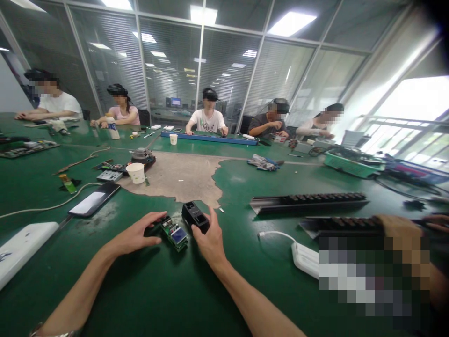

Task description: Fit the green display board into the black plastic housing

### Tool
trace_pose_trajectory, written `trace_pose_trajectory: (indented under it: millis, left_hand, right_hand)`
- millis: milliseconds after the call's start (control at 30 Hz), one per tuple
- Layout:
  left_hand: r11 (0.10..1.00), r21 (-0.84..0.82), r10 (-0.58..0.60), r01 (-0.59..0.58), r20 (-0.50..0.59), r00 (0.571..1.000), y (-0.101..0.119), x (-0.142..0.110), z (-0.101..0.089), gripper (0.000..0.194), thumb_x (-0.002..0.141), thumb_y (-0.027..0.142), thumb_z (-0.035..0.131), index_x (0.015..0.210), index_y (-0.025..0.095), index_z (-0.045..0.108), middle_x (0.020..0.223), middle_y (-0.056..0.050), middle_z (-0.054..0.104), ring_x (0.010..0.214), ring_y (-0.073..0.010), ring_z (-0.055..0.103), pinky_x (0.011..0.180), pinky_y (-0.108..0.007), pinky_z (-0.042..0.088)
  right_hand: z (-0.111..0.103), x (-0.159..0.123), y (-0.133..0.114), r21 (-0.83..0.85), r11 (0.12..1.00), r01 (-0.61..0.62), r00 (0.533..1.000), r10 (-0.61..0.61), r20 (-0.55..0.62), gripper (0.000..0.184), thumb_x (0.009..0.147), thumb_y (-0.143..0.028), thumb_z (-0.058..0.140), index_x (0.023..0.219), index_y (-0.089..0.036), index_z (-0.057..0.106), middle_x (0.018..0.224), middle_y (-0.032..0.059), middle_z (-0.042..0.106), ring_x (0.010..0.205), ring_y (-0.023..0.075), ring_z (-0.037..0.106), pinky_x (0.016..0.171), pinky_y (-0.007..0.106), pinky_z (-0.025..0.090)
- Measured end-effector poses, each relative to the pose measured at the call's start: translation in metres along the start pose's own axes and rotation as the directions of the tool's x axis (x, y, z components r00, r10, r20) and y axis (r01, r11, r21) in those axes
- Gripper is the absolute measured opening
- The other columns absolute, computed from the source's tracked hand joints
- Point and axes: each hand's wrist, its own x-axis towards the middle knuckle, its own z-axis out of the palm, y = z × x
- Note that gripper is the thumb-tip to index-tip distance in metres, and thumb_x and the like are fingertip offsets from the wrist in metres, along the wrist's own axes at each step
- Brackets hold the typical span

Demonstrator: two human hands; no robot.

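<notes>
- Head view: the right hand [213,238] holds a black housing [191,213] between thumb and fingers, probably by its sides to leave its cut-out face uncovered.
- Left hand [135,234]: thumb and forefinger apart at the left edge of a circuit board [174,234], perhaps steadying it; whether they grip, I cannot tell.
- Board and housing are side by side over the green worktop [182,299], likely within both hands' easy reach.

I see the left hand [140,235] at the edge of a small green circuit board with a blue screen [174,234]. The right hand [212,238] holds a boxy black plastic case [194,215] just beside it. On the green bench [147,299], a white paper cup [136,173] stands farther back. A person in a white T-shirt [207,120] sits across.
</notes>
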Motion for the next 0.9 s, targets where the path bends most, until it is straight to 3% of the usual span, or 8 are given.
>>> trace_pose_trajectory:
  millis: [200,433,667,900]
  left_hand:
    - [0.999,-0.036,0.015,-0.015,-0.017,1.000,0.003,-0.001,0.001,0.074,0.083,0.047,0.065,0.148,0.034,0.032,0.153,-0.005,0.033,0.137,-0.0317,0.035,0.109,-0.048,0.037]
    - [0.997,-0.063,0.032,-0.035,-0.047,0.998,-0.004,-0.001,0.004,0.077,0.082,0.040,0.068,0.148,0.034,0.029,0.151,-0.007,0.036,0.135,-0.0310,0.038,0.108,-0.049,0.038]
    - [0.997,-0.077,0.021,-0.025,-0.046,0.999,-0.005,0.000,0.006,0.077,0.080,0.037,0.070,0.147,0.029,0.032,0.150,-0.009,0.037,0.135,-0.0310,0.038,0.109,-0.049,0.035]
    - [0.998,-0.065,-0.028,0.023,-0.062,0.998,-0.005,-0.002,0.005,0.087,0.079,0.035,0.071,0.151,0.032,0.022,0.154,-0.008,0.033,0.127,-0.0317,0.045,0.106,-0.050,0.038]
  right_hand:
    - [-0.004,-0.008,-0.023,0.210,0.975,0.071,0.996,-0.082,0.044,0.079,0.083,-0.028,0.066,0.149,-0.018,0.025,0.121,0.0110,0.063,0.108,0.0236,0.064,0.098,0.040,0.050]
    - [0.001,-0.025,-0.037,0.162,0.976,0.146,0.977,-0.169,0.134,0.082,0.080,-0.023,0.068,0.150,-0.020,0.024,0.124,0.0107,0.062,0.112,0.0245,0.062,0.099,0.041,0.050]
    - [0.010,-0.033,-0.035,0.134,0.974,0.185,0.965,-0.206,0.164,0.083,0.081,-0.023,0.067,0.150,-0.021,0.022,0.129,0.0104,0.059,0.118,0.0251,0.059,0.102,0.043,0.048]
    - [0.013,-0.038,-0.036,0.046,0.970,0.238,0.959,-0.243,0.147,0.081,0.080,-0.020,0.066,0.150,-0.021,0.024,0.132,0.0124,0.057,0.121,0.0275,0.056,0.104,0.047,0.045]
